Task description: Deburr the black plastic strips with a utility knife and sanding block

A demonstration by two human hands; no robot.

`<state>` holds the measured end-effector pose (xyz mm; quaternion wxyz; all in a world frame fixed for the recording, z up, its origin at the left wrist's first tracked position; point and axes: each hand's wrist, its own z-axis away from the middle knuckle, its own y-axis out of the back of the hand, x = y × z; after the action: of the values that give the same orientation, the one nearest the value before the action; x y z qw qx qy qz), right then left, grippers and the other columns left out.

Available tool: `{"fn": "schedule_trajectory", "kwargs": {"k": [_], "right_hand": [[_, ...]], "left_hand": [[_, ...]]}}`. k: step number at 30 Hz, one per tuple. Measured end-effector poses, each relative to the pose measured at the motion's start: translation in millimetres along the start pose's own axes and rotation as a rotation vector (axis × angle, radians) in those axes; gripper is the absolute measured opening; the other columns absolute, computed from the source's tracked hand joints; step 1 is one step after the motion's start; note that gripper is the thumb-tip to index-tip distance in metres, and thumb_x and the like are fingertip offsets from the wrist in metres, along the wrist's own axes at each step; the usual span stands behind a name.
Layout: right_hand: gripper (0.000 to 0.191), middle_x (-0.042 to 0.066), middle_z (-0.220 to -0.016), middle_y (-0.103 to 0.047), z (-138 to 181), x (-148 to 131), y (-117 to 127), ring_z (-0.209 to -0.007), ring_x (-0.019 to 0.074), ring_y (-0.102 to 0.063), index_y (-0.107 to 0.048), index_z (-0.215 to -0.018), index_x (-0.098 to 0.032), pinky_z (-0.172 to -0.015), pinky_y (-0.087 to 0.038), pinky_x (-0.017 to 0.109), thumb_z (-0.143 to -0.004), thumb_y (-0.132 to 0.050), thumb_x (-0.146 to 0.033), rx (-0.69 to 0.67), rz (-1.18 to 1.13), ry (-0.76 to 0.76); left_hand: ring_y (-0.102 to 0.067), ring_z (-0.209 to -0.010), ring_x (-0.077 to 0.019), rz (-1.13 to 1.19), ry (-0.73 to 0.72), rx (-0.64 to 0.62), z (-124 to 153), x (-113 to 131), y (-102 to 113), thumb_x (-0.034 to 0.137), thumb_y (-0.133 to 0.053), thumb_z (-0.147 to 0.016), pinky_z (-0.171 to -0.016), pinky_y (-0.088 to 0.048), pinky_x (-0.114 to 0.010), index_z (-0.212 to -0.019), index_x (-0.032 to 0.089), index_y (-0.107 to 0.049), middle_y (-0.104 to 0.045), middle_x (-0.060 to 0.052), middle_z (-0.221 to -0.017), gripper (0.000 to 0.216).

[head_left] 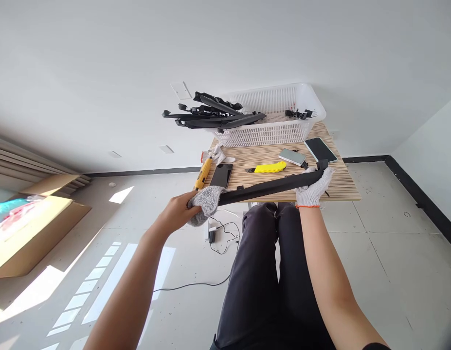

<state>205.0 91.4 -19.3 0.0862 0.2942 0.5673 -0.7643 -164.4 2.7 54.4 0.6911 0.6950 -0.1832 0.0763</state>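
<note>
In the head view, a long, slim black strip (263,188) spans the middle of the frame, slanting from lower left up to the right, in front of the person's legs and over the near edge of the worktop (344,189). The left hand (183,210), ungloved and left of centre, is closed on a grey cloth (207,200), which covers the strip's left end, so that end lies under the cloth just to the right of the fingers. The right hand (312,191), in a white glove with an orange-edged cuff, grasps the strip near its other end, right of centre; the raised tip of the strip shows just above this hand.

Beyond the strip, a yellow cutter (269,168) lies near the middle of the worktop. To its right are a grey-green rectangular device (292,156) and a phone (320,149) with a dark screen. To its left lie a dark flat object (225,171), an orange-yellow tool (203,173) and a crumpled white glove (218,154). A white basket (269,134) stands at the back, upper centre; more black strips (218,120) stick out over its left side, and small black parts (299,114) sit at its right. An open cardboard box (46,233) is at the left edge of the frame.
</note>
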Motion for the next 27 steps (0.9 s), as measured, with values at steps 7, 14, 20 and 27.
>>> {"fn": "schedule_trajectory", "kwargs": {"k": [7, 14, 20, 27], "right_hand": [[0.059, -0.009, -0.039, -0.024, -4, -1, 1, -0.027, 0.0094, -0.022, -0.038, -0.061, -0.026, -0.026, -0.019, 0.024, -0.085, -0.031, -0.08, 0.024, -0.038, -0.032], [0.057, -0.009, -0.048, -0.032, -12, 4, 4, -0.031, 0.007, -0.025, -0.04, -0.065, -0.025, -0.027, -0.024, 0.022, -0.084, -0.037, -0.079, 0.128, -0.068, 0.03], [0.058, -0.009, -0.047, -0.029, -13, 4, 6, -0.029, 0.0065, -0.022, -0.036, -0.064, -0.025, -0.027, -0.025, 0.022, -0.082, -0.038, -0.08, 0.051, -0.027, 0.055], [0.055, -0.008, -0.048, -0.037, -8, 1, 4, -0.03, 0.007, -0.023, -0.043, -0.067, -0.025, -0.026, -0.024, 0.023, -0.089, -0.035, -0.075, 0.073, -0.095, 0.006]], "left_hand": [[-0.052, -0.057, -0.0149, 0.325, 0.162, -0.03, 14, 8, 2, 0.044, -0.051, -0.081, -0.052, -0.043, -0.025, -0.064, 0.018, -0.052, -0.059, -0.001, -0.059, 0.031], [-0.062, -0.075, -0.0219, 0.525, 0.068, -0.131, 38, -1, 10, 0.06, -0.054, -0.084, -0.068, -0.056, -0.032, -0.082, 0.018, -0.063, -0.067, -0.007, -0.078, 0.043], [-0.064, -0.084, -0.0243, 0.446, 0.046, -0.108, 45, -1, 12, 0.06, -0.049, -0.087, -0.075, -0.057, -0.032, -0.09, 0.018, -0.064, -0.07, -0.009, -0.088, 0.045], [-0.051, -0.057, -0.0164, 0.331, 0.11, -0.051, 36, 12, 6, 0.05, -0.046, -0.085, -0.053, -0.046, -0.027, -0.062, 0.021, -0.051, -0.058, -0.002, -0.059, 0.038]]}}
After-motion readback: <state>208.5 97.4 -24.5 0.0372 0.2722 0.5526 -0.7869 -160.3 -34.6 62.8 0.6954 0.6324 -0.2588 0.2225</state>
